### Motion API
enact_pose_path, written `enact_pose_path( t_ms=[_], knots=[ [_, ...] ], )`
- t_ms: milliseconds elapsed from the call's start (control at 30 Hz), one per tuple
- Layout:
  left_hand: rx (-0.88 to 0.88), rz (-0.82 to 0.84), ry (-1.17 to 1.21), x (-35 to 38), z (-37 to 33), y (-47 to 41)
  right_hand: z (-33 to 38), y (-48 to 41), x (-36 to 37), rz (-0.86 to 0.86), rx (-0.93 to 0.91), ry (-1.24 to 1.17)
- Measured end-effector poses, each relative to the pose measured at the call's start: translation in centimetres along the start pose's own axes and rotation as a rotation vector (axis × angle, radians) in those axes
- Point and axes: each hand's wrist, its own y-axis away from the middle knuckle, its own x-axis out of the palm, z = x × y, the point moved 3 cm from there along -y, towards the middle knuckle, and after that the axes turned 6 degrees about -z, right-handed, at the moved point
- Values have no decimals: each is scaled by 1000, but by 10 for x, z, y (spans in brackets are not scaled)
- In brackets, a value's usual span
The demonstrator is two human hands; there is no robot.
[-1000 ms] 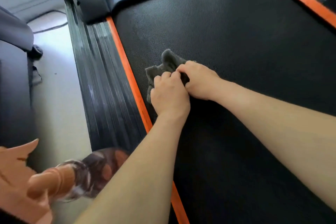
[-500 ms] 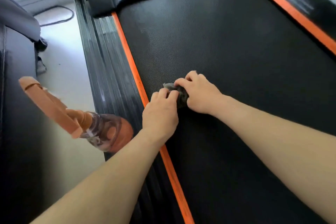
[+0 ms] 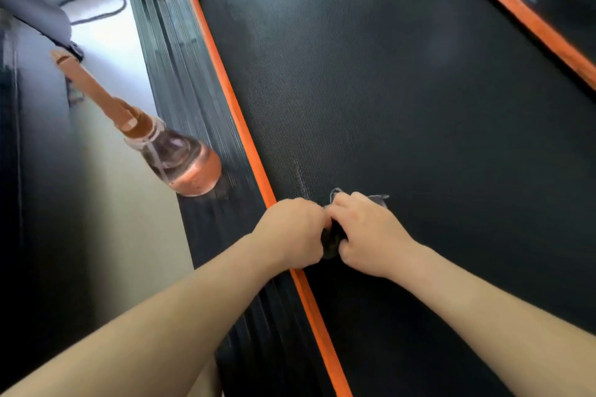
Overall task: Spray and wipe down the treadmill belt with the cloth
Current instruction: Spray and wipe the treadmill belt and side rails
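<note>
A dark grey cloth (image 3: 332,240) is bunched on the black treadmill belt (image 3: 403,90), close to the belt's left orange stripe. My left hand (image 3: 290,232) and my right hand (image 3: 367,232) sit side by side over it, fingers curled round the cloth, so most of it is hidden. A small corner of cloth (image 3: 379,199) pokes out beyond my right fingers. A clear spray bottle (image 3: 174,156) with an orange trigger head stands on the ribbed left side rail, apart from both hands.
The ribbed black side rail (image 3: 193,100) runs along the left of the belt. Pale floor (image 3: 116,80) with a dark cable lies further left, next to dark furniture (image 3: 35,171). An orange stripe and a second rail (image 3: 529,19) border the belt on the right.
Both hands have dragged the cloth toward me along the belt's left edge, and it is more bunched under them. The view has shifted, so the bottle now appears higher.
</note>
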Motion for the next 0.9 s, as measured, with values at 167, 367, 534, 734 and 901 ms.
enact_pose_path(
  t_ms=[167, 367, 534, 734, 901],
  knots=[
    [105, 148, -18, 24, -63, 51, 11, 82, 15, 101, 11, -15],
    [204, 256, -35, 45, -122, 106, 17, 163, 27, 212, 17, -73],
    [58, -213, 69, 10, -96, 99, -8, 153, -5, -270, 169, -168],
    [-11, -439, 121, -15, -62, 56, -23, 132, -1, -418, 250, 56],
    [-56, -205, 192, 38, -52, 66, -24, 141, 15, -242, 346, 32]
  ],
)
